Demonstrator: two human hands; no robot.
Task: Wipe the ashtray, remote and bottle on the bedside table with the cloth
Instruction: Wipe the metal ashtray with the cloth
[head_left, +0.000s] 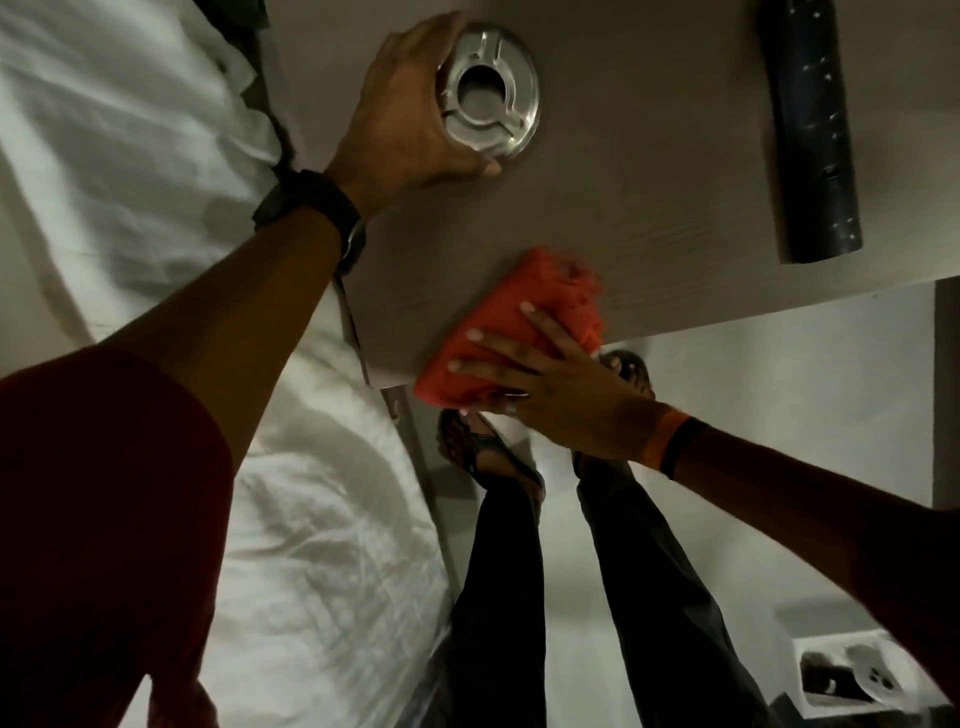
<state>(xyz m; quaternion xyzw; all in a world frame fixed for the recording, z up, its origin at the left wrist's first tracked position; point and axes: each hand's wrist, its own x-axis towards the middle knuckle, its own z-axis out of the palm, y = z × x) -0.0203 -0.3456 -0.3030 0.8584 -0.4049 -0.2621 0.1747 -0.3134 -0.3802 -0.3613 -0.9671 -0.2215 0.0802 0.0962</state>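
The left hand (410, 104) was wrapped around the round metal ashtray (491, 96) on the bedside table (649, 156), fingers and thumb gripping its rim. Nearer the table's front edge than the ashtray, the right hand (550, 379) pressed flat, fingers spread, on the orange cloth (498, 332). A dark bottle (805, 130) lay well off to the ashtray's right; no remote showed. The ashtray step looked to be starting. The cloth needed bringing up to the held ashtray.

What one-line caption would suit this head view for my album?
Left hand grips a round steel ashtray while the right hand presses an orange cloth on the grey bedside table.
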